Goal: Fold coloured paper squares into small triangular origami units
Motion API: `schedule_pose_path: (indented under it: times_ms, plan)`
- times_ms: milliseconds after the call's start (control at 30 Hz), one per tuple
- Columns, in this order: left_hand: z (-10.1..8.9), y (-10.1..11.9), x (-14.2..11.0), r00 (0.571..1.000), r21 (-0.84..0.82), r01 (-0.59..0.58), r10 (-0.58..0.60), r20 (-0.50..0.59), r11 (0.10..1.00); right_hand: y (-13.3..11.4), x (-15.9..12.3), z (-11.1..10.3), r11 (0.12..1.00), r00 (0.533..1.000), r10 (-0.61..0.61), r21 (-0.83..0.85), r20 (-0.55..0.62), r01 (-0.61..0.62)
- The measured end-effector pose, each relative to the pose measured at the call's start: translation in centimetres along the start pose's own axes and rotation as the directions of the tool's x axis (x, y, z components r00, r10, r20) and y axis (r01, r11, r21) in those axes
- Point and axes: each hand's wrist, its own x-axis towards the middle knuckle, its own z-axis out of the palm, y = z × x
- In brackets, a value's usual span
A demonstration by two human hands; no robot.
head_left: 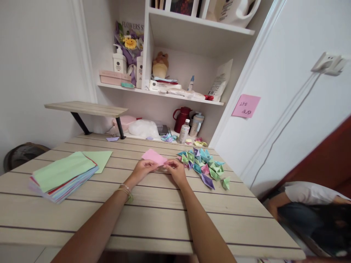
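A pink sheet of paper [153,156], its outline partly folded, is held between both hands over the middle of the slatted table [153,215]. My left hand [143,169] pinches its lower left edge, thumb on top. My right hand [176,170] grips the paper's right corner between thumb and fingers. Close to the right hand lies a pile of folded paper boats [204,157] in blue, green, purple and pink. A stack of coloured paper sheets [64,171], light green on top, rests to the left.
A small raised wooden shelf [86,108] on black legs stands at the back left. Behind the table are a plastic bottle [184,131], a dark red jug [182,119] and a white plastic bag [144,129]. A person in a white top [312,193] sits at the right.
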Motion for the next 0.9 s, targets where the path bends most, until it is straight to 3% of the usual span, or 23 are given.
schedule_pose_path:
  times_ms: [100,267,400,500,600,733,833,900]
  plan:
    - [0.21,-0.15,-0.12,1.0,0.025,-0.02,0.019,0.016,0.999,0.29,0.02,0.11,0.986,0.995,0.1,0.134,-0.026,-0.096]
    - [0.27,-0.51,0.12,0.994,-0.058,-0.072,0.067,-0.082,0.996,0.41,-0.1,0.6,0.919,0.982,0.187,0.347,0.033,-0.187]
    - [0.17,-0.36,0.29,0.984,-0.135,-0.065,0.04,-0.175,0.989,0.57,-0.13,0.79,0.934,0.976,0.167,0.293,0.141,-0.203]
    - [0.02,-0.21,0.35,0.994,-0.056,-0.012,0.006,-0.111,0.998,0.78,-0.11,0.84,0.956,0.978,0.146,0.235,0.147,-0.178]
    - [-0.09,-0.1,0.3,0.999,0.071,-0.037,0.039,-0.037,0.997,0.86,-0.06,0.82,0.978,0.987,0.118,0.162,0.104,-0.134]
    - [0.07,0.05,0.07,1.0,-0.005,-0.024,0.024,0.007,1.0,0.61,-0.09,0.64,0.999,0.999,0.03,-0.035,0.014,-0.029]
    - [0.17,0.02,0.08,0.999,-0.117,-0.03,0.032,0.014,0.993,0.19,-0.23,0.49,0.998,0.996,0.054,0.019,0.066,-0.055]
    - [0.07,-0.12,0.27,0.997,-0.123,-0.071,0.065,-0.049,0.99,-0.1,-0.31,0.42,0.991,0.991,0.063,0.113,0.117,-0.076]
